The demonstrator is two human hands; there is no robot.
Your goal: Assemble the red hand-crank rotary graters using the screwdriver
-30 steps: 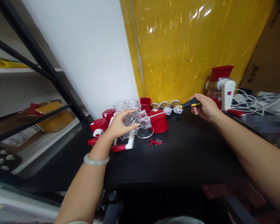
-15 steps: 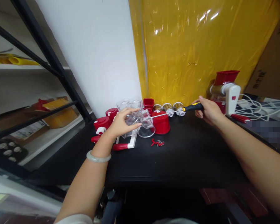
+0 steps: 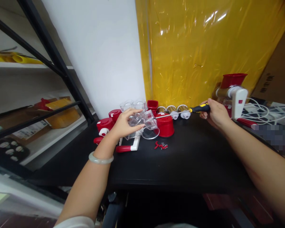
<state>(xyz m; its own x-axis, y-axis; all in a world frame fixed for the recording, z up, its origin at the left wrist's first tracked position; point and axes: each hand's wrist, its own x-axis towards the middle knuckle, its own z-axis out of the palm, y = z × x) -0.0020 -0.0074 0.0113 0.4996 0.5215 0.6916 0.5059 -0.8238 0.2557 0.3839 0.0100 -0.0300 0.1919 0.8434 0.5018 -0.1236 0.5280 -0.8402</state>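
Observation:
My left hand (image 3: 127,123) is wrapped round a clear plastic grater body (image 3: 137,119), tipped so its square end faces right. In my right hand (image 3: 213,112) is a long screwdriver (image 3: 199,108) with a black and yellow handle. Its thin shaft runs leftward into the clear part's square end; the tip is hard to make out through the plastic. Behind the shaft stands a red base (image 3: 165,126). Small red pieces and screws (image 3: 161,145) lie on the black table in front. A white crank with a red handle (image 3: 123,148) rests below my left hand.
Grater drums (image 3: 172,110) line the back by the yellow wrapped panel (image 3: 192,57). Red housings (image 3: 105,124) stand on the left of the black table (image 3: 175,167). An assembled grater (image 3: 237,98) and white cables (image 3: 263,110) are at right; a shelf rack (image 3: 72,98) is at left.
The whole view has shifted slightly, so everything appears a little further right. Both hands keep their holds, and the screwdriver's shaft stays in the clear part's end.

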